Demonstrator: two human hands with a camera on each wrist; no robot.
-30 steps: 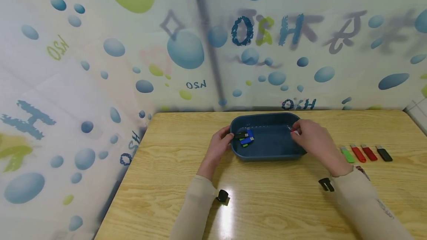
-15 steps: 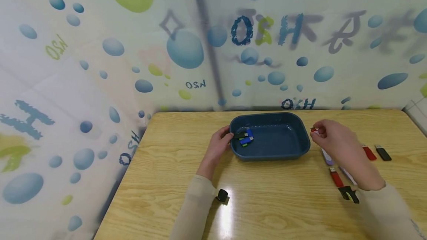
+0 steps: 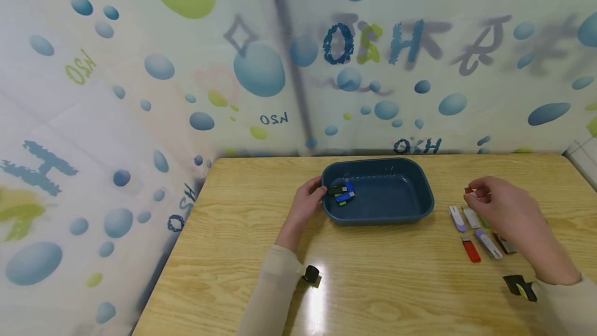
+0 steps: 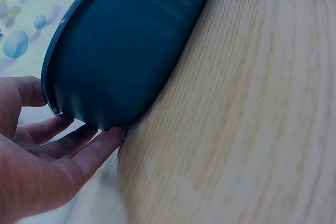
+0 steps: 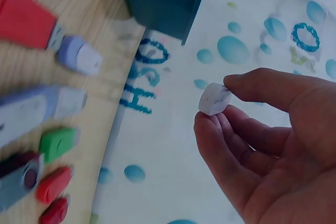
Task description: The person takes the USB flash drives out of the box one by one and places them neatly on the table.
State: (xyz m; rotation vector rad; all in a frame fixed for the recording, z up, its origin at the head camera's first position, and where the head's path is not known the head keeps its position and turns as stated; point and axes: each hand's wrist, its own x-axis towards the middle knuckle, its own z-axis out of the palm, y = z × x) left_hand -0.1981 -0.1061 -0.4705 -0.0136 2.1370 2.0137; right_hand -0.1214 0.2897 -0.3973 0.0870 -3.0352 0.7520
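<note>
My left hand (image 3: 306, 201) grips the left end of a dark blue plastic tray (image 3: 380, 220), thumb at the rim and fingers against the outer wall; the left wrist view shows this tray (image 4: 121, 51) closely. Several blue, black and green USB sticks (image 3: 345, 197) lie inside at that end. Right of the tray, my right hand (image 3: 510, 209) pinches a small white-and-red USB stick (image 3: 469, 190) between thumb and fingers. Only the white end of this USB stick (image 5: 214, 99) shows in the right wrist view. Below that hand, more USB sticks lie on the table, some hidden by it.
Among the loose sticks are a white-and-purple one (image 3: 457, 219), another purple one (image 3: 488, 244) and a red one (image 3: 471, 250). The wooden table (image 3: 373, 284) meets a patterned wall (image 3: 261, 134) just behind the tray.
My right hand has drawn back from the tray's right end, moving right and nearer with the white-and-red USB stick still pinched. The left hand and tray stay put.
</note>
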